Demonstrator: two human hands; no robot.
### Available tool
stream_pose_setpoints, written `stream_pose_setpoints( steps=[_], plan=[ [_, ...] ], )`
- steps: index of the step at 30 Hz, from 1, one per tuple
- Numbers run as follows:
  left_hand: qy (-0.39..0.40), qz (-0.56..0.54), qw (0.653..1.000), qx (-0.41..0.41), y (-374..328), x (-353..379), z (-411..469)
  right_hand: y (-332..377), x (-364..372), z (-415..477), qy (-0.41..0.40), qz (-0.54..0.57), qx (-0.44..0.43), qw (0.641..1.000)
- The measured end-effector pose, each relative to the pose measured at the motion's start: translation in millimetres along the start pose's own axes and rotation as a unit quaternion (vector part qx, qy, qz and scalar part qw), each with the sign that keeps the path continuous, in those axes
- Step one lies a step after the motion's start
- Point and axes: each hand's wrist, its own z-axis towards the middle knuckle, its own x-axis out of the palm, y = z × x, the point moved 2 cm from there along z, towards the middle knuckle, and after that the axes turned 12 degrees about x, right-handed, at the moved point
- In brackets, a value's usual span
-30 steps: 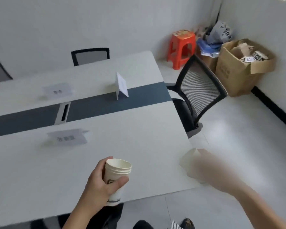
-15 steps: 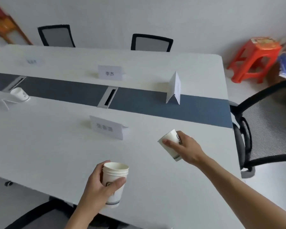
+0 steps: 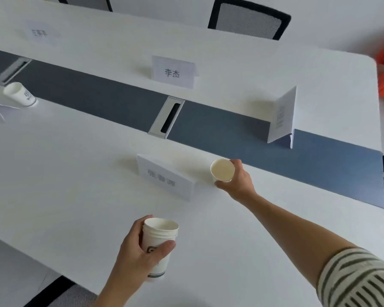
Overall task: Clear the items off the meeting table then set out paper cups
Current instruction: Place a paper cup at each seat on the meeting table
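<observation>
The right hand [image 3: 237, 185] is gripping a paper cup [image 3: 222, 170] just right of the near name card [image 3: 164, 176]. The left hand [image 3: 140, 251] is clutching stacked cups [image 3: 159, 242] in front of it. One placed cup [image 3: 20, 94] is standing far left; other places are likely waiting.

On the table [image 3: 53, 173], a name card [image 3: 164, 178] stands near the middle, and the right hand [image 3: 237, 182] holds a cup [image 3: 222, 170] just to its right. Nearer the front edge, the left hand [image 3: 138, 255] holds a stack of cups [image 3: 159, 244]. Behind the name card lies a cable slot [image 3: 166, 117], then a second card [image 3: 173, 72]. A third card [image 3: 283, 116] stands to the right and a second cup [image 3: 20, 94] far left. A chair [image 3: 248, 18] sits behind the table.
</observation>
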Motion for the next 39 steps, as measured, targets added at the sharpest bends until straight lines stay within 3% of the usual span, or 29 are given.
stream_pose_setpoints(
  steps=[8, 12, 16, 20, 27, 33, 35, 39],
  plan=[
    [0.026, 0.021, 0.999, 0.025, -21, 8, 17, -6, 11, -15, 0.043, -0.081, -0.053, 0.994],
    [0.055, 0.030, 0.995, 0.074, -48, 17, 24, -12, -21, -43, 0.010, -0.087, -0.065, 0.994],
    [0.101, 0.045, 0.987, 0.118, -67, 34, 13, -26, -70, -98, -0.052, -0.029, -0.064, 0.996],
    [0.166, 0.067, 0.968, 0.176, -85, 62, -14, -41, -112, -173, -0.057, 0.070, -0.058, 0.994],
    [0.280, 0.139, 0.900, 0.302, -112, 126, -83, -78, -132, -287, 0.024, 0.218, -0.030, 0.975],
    [0.400, 0.221, 0.806, 0.377, -102, 185, -167, -165, -147, -382, -0.022, 0.253, 0.036, 0.967],
    [0.427, 0.250, 0.772, 0.399, -96, 205, -193, -200, -156, -419, -0.055, 0.294, 0.064, 0.952],
    [0.470, 0.239, 0.741, 0.415, -88, 245, -244, -265, -167, -491, -0.102, 0.392, 0.091, 0.910]
  ],
)
